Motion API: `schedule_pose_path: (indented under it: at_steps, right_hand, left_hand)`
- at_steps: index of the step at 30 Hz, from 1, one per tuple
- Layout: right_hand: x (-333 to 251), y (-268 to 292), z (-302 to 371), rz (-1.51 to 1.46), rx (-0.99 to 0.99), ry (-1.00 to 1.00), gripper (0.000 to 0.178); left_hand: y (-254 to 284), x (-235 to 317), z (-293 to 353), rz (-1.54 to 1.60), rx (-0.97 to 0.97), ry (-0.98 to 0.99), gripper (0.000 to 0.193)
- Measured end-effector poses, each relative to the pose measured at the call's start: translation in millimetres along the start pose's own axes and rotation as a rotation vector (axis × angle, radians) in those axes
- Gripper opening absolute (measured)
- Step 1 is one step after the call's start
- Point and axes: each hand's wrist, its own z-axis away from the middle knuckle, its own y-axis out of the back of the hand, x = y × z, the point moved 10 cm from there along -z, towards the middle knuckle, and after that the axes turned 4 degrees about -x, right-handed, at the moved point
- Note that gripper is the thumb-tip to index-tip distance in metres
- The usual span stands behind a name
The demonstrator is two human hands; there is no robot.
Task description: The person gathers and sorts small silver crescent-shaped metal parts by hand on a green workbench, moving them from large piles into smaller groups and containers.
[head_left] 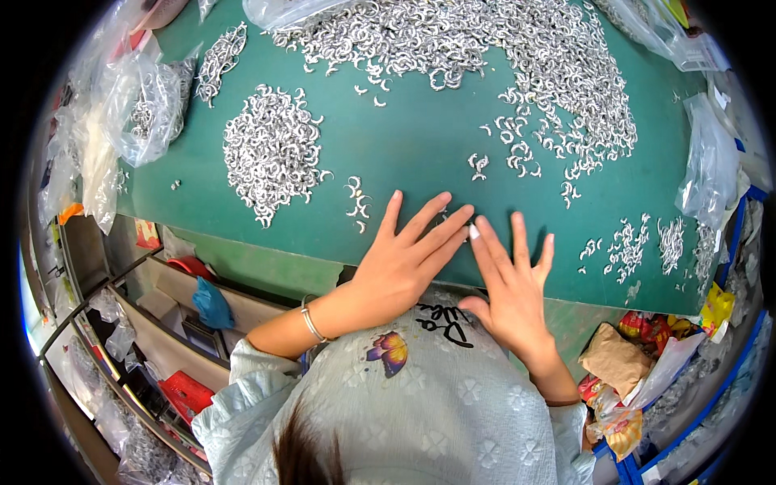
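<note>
My left hand [402,265] lies palm down at the near edge of the green table [404,145], fingers stretched and apart. Beside it, my right hand [514,283] is spread open too, a white covering on one fingertip. The index fingers of both hands nearly meet, and a few small bits show between the left fingers; what lies under them is hidden. Left of my left hand are several silvery crescent-shaped pieces [356,202], near a round pile of the same pieces [271,153]. A few more crescents [478,166] lie beyond my right hand.
A large heap of silvery crescents [566,73] covers the far side. Smaller clusters [626,246] lie at the right. Clear plastic bags [145,105] crowd the left edge, another bag [711,162] the right. Below stand an open drawer unit [174,339] and a brown paper bag [616,360].
</note>
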Motion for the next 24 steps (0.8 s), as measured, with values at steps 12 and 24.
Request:
schedule_pose_path:
  at_steps: [12,24]
  right_hand:
    - [-2,-10,0,0.077,-0.081,-0.056,0.089]
    - [-2,41,-61,0.048,0.111,0.03,0.084]
  left_hand:
    - [12,-26,29,-0.156,0.003,0.134,0.056]
    - [30,-27,-8,-0.059,0.165,0.18,0.058]
